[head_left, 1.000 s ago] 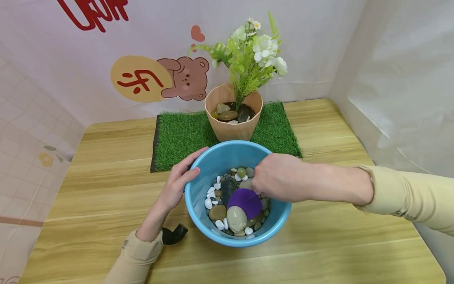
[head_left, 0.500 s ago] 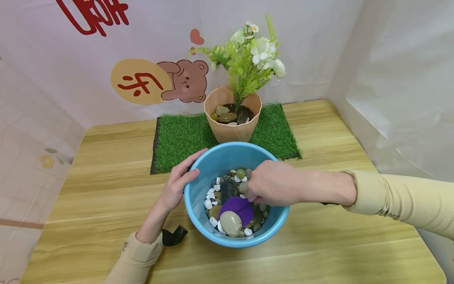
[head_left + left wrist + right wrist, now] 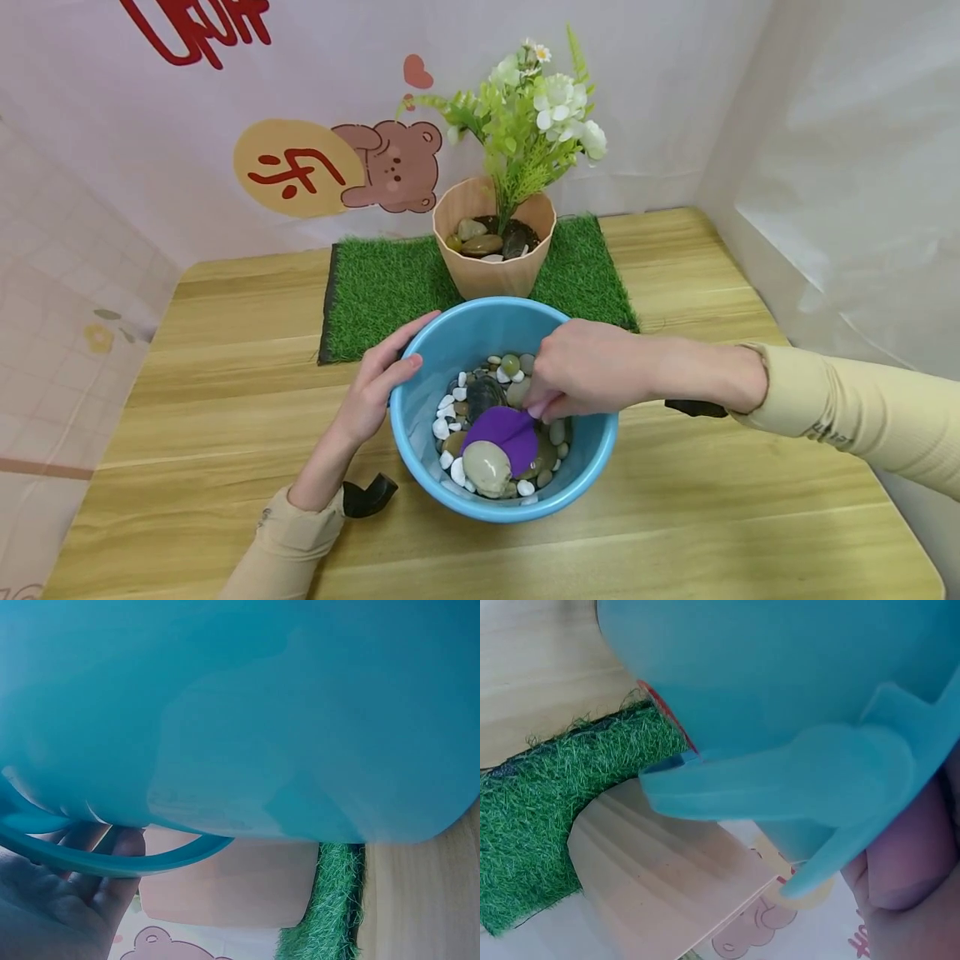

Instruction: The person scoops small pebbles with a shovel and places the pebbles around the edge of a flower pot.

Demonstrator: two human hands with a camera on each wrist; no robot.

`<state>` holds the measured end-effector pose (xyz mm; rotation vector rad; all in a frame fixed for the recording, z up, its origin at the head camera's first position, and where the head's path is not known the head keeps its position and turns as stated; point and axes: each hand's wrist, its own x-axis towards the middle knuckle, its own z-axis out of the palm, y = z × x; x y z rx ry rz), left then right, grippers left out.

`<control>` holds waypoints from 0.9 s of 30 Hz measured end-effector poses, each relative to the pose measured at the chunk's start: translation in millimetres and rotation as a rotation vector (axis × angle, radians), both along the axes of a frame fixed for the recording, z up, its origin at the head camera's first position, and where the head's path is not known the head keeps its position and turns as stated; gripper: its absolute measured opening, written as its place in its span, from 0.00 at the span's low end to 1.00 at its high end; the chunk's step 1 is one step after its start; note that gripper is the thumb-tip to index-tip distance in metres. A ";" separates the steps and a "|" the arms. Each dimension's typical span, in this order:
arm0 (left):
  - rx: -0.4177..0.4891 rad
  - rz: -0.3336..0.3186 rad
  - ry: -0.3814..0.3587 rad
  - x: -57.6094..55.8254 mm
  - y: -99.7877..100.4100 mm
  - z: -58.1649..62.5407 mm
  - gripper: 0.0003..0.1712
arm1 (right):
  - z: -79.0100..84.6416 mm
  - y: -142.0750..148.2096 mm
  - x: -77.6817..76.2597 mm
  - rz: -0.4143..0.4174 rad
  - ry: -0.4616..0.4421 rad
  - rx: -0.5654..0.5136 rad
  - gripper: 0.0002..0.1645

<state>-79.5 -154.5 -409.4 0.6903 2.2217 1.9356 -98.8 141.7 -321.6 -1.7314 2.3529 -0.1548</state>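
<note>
My left hand (image 3: pixel 378 383) grips the rim of a blue bucket (image 3: pixel 408 433), thumb over the edge and fingers outside. In the left wrist view its fingers pass behind the bucket's blue handle (image 3: pixel 172 855). Reaching over the right rim, my right hand (image 3: pixel 588 371) holds a purple shovel (image 3: pixel 508 433) by its pinkish-purple handle (image 3: pixel 915 859). The shovel's blade is low in the bucket, and a large pale grey stone (image 3: pixel 487 468) overlaps its near edge. White pebbles (image 3: pixel 441 429), brown and grey stones and a dark ridged object (image 3: pixel 485 400) lie around it.
Behind the bucket, a peach flowerpot (image 3: pixel 495 279) with white flowers, stones and soil stands on a green turf mat (image 3: pixel 375 283). Black pieces show beside the left cuff (image 3: pixel 370 496) and right wrist (image 3: pixel 696 408). The wooden table (image 3: pixel 712 517) spreads around; fabric walls border it.
The shovel blade has shifted left inside the bucket, and the pale stone has moved slightly left with it. My right hand's angle has changed; the left hand keeps its grip.
</note>
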 end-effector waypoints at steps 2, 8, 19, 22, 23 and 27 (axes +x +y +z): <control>0.004 -0.001 0.000 -0.1 0.0 -0.1 0.33 | 1.4 0.6 -1.5 -0.003 -0.013 0.001 0.13; 0.006 -0.005 -0.002 0.0 0.0 0.1 0.33 | 5.2 4.3 -4.3 -0.059 -0.061 -0.022 0.03; 0.010 -0.011 0.000 -0.4 -0.4 0.0 0.33 | 10.4 5.7 -6.7 -0.148 -0.154 -0.045 0.08; 0.010 -0.012 -0.003 0.1 -0.5 0.0 0.33 | 10.7 5.9 -6.5 -0.172 -0.160 -0.043 0.08; 0.011 -0.012 -0.003 0.2 -0.4 0.0 0.33 | 11.1 6.1 -6.3 -0.182 -0.159 -0.044 0.08; 0.015 -0.008 0.004 -0.2 -0.2 0.0 0.33 | 13.2 6.7 -5.5 -0.216 -0.159 -0.063 0.07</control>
